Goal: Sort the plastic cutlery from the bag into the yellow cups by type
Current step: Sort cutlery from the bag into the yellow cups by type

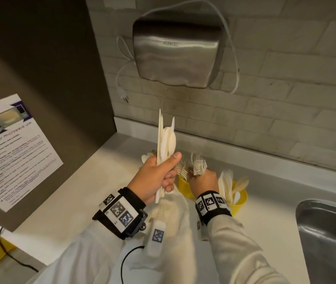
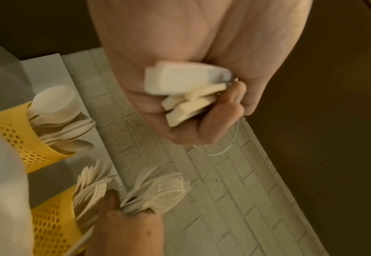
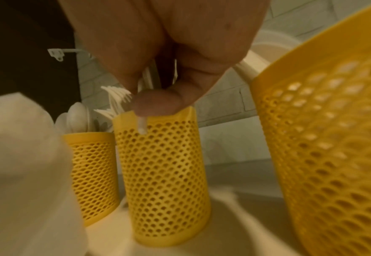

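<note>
My left hand (image 1: 159,177) grips an upright bundle of white plastic knives and spoons (image 1: 166,140) above the counter; its handle ends (image 2: 191,93) stick out below my fist. My right hand (image 1: 203,179) grips a bunch of forks (image 1: 199,166), tines up, right over the middle yellow mesh cup (image 1: 184,185), which has forks in it (image 2: 87,188). One handle tip (image 3: 142,126) hangs below my right fingers (image 3: 158,104) at that cup's rim (image 3: 162,173). A left cup (image 3: 92,161) holds spoons. The right cup (image 1: 237,198) holds round-ended pieces. The pale bag (image 1: 175,218) lies under my wrists.
A steel hand dryer (image 1: 175,52) hangs on the brick wall above the cups, its loose plug (image 1: 125,97) dangling at the left. A steel sink (image 1: 327,232) lies at the right. A dark side panel with a microwave notice (image 1: 13,150) closes off the left.
</note>
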